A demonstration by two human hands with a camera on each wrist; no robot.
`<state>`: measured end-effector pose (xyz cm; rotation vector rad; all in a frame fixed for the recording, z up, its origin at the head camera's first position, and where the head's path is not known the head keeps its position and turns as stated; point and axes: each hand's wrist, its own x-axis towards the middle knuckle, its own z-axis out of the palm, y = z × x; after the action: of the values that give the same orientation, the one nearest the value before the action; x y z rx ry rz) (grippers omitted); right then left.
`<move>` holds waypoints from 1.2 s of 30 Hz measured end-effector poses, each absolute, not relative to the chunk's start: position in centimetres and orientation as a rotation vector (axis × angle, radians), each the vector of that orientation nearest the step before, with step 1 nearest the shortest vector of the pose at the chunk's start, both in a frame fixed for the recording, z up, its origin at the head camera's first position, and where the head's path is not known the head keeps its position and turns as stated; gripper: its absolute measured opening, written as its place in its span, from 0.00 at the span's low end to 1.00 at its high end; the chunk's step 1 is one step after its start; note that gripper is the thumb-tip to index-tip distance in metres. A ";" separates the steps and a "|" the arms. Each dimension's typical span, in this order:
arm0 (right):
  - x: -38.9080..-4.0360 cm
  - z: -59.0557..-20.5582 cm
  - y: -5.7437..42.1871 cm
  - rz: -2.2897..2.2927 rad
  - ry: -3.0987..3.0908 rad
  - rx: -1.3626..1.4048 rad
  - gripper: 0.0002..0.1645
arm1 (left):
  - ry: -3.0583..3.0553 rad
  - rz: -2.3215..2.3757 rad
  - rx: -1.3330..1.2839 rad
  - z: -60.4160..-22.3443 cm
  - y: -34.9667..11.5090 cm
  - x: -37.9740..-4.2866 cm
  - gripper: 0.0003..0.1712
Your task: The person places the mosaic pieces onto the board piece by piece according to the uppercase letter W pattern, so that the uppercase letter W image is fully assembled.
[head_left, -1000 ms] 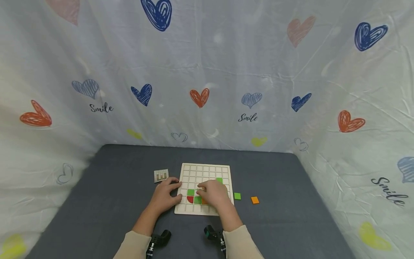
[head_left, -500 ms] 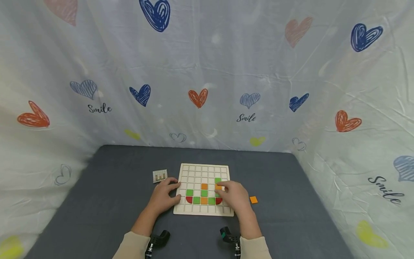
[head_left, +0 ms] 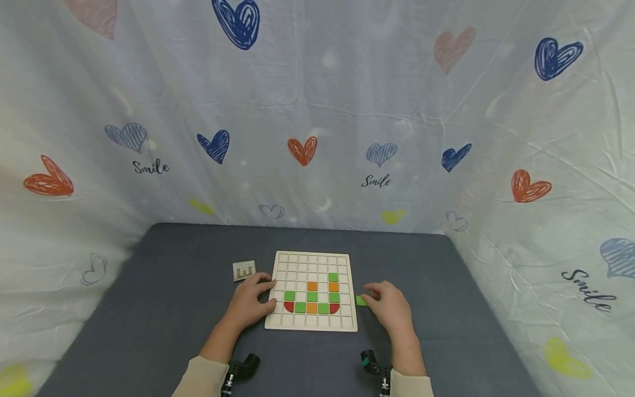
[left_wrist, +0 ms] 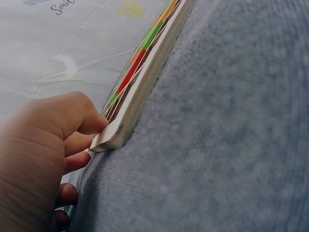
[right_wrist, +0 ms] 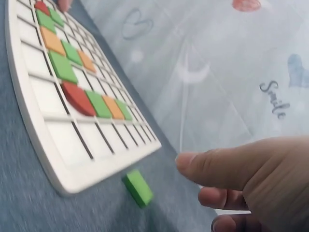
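Observation:
A pale wooden grid board [head_left: 292,266] [right_wrist: 91,181] lies on the table, carrying several green, orange and red tiles. My left hand [head_left: 246,300] [left_wrist: 41,145] rests at its left edge, thumb and fingertips touching the rim. Just off the right edge lies a loose green tile [head_left: 360,300] [right_wrist: 138,188]. Over it hovers my right hand [head_left: 390,306] [right_wrist: 260,179], thumb and fingers apart with nothing between them. In the right wrist view a gap shows between the thumb and the green tile. The loose orange tile is hidden by the right hand.
Beyond the left hand lies a small printed card [head_left: 243,270] with a grid pattern. Dark grey cloth [head_left: 198,259] covers the table. A white curtain [head_left: 347,110] with hearts hangs around its back and sides. Each wrist carries a black camera mount [head_left: 245,365].
My right hand has moved from over the board to the right, leaving an orange tile uncovered below the upper green one. My left hand stays at the edge.

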<state>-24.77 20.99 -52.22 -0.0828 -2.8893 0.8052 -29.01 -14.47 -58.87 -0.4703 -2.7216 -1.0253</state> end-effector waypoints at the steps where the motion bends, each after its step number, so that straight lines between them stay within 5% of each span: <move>1: -24.7 -52.3 21.4 0.794 -2.893 -0.099 0.16 | -2.721 -1.023 -0.469 -58.8 -14.4 -29.0 0.27; 19: -23.6 -54.3 25.9 0.845 -2.944 -0.495 0.20 | -2.725 -1.025 -0.468 -58.6 -14.4 -28.8 0.27; 36: -25.0 -53.5 25.3 0.748 -2.989 -0.254 0.17 | -2.720 -1.022 -0.477 -58.8 -14.4 -29.0 0.27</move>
<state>-25.05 25.32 -53.45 -0.2542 -2.9892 0.7477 -29.00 -14.40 -58.80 -0.4765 -2.7200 -1.0221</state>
